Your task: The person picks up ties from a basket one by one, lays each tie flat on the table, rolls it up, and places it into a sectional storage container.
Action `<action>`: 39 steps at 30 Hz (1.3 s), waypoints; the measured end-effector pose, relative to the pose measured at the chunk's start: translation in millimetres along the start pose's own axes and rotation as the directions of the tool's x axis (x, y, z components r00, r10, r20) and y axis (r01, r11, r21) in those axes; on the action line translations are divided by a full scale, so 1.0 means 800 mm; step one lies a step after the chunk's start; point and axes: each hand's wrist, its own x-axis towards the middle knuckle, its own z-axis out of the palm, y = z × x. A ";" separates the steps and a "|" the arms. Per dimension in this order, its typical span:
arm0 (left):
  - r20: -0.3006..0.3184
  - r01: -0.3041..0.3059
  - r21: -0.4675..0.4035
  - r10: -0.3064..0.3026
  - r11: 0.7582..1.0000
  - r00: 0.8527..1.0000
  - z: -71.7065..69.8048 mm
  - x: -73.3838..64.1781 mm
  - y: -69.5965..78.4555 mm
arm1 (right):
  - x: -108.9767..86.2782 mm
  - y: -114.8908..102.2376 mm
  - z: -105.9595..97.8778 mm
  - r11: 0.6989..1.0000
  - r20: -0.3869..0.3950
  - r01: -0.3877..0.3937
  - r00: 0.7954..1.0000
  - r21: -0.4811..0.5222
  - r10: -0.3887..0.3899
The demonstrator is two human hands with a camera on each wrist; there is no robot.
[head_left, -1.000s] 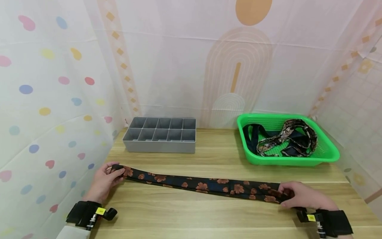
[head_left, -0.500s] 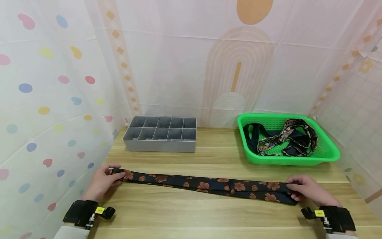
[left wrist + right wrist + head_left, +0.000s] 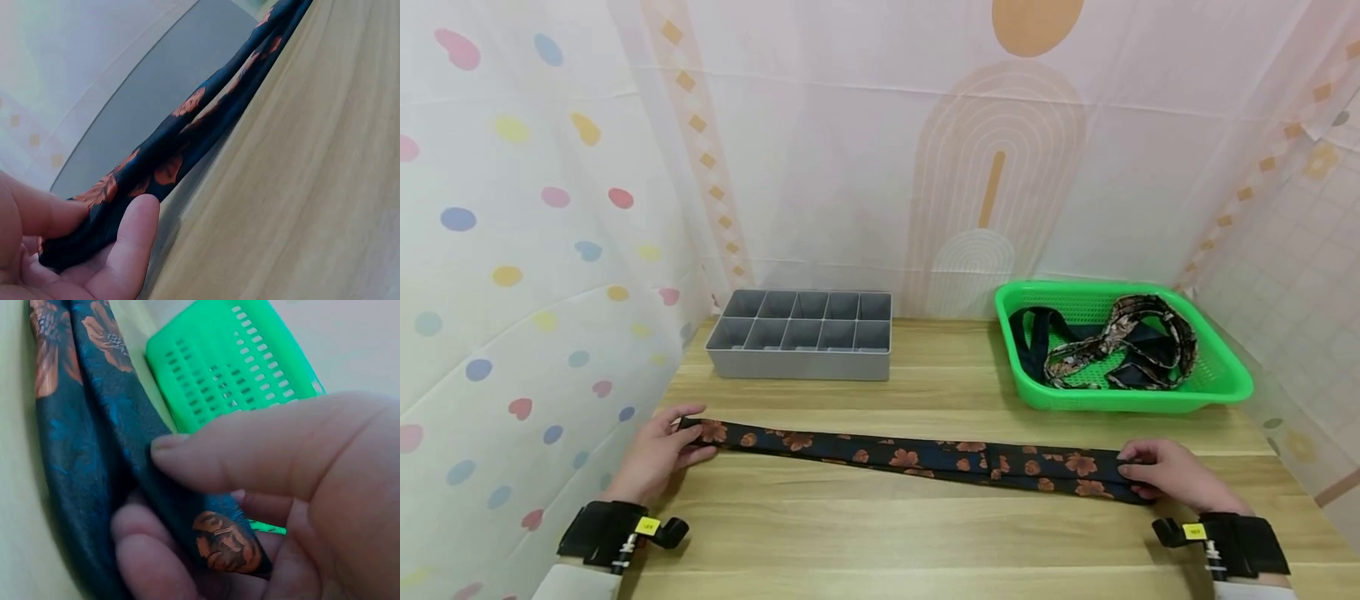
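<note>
A dark necktie [image 3: 904,457] with orange-brown flowers stretches across the table, doubled into layers that lie side by side. At its left end my left hand [image 3: 658,454] pinches the fold between thumb and fingers; the left wrist view shows the folded necktie [image 3: 147,165] running away from the fingers. The right end is pinched by my right hand [image 3: 1176,475]. In the right wrist view, the thumb of this hand [image 3: 250,453] presses on one layer of the necktie [image 3: 125,406] with the fingers beneath it, while another layer hangs beside them.
A grey box [image 3: 797,365] with two rows of compartments stands behind the necktie, left of the middle. At the back right sits a green plastic basket [image 3: 1120,400] holding dark and patterned neckties [image 3: 1116,337]. Patterned curtains [image 3: 827,167] hang behind the wooden table [image 3: 865,542].
My right hand has let its grip shift outward to the right along the necktie, whose end now lies flatter. My left hand keeps hold of the left end with little movement.
</note>
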 end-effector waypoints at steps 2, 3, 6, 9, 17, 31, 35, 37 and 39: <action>-0.004 0.007 0.026 -0.007 1.000 1.000 0.001 0.000 0.000 | -0.001 0.001 -0.004 0.998 -0.072 -0.022 0.997 -0.058 0.017; -0.013 0.012 0.044 -0.011 0.999 1.000 0.001 0.000 0.001 | -0.001 0.002 -0.006 0.995 -0.111 -0.036 0.993 -0.091 0.025; -0.039 0.023 0.094 -0.019 0.995 0.999 0.003 0.000 0.002 | -0.002 0.006 -0.013 0.981 -0.210 -0.109 0.975 -0.163 0.073; -0.050 0.023 0.114 -0.018 0.993 0.999 0.009 0.001 0.005 | -0.004 0.011 -0.022 0.966 -0.266 -0.158 0.959 -0.202 0.101; 0.033 0.006 0.059 -0.008 0.998 0.999 0.031 0.004 0.010 | -0.013 0.027 -0.046 0.936 -0.398 -0.232 0.910 -0.264 0.113; -0.002 -0.018 0.126 0.019 0.992 1.000 0.044 0.005 0.009 | -0.021 0.036 -0.053 0.941 -0.480 -0.301 0.856 -0.157 0.194; 0.006 -0.010 0.138 0.009 0.990 1.000 0.043 0.006 0.007 | -0.021 0.039 -0.051 0.935 -0.483 -0.324 0.848 -0.144 0.219; 0.014 0.005 0.123 -0.007 0.992 1.000 0.041 0.005 0.006 | -0.022 0.041 -0.050 0.928 -0.485 -0.336 0.846 -0.162 0.222; 0.038 0.006 0.112 -0.010 0.994 0.999 0.039 0.004 0.005 | -0.023 0.043 -0.049 0.922 -0.488 -0.344 0.845 -0.180 0.220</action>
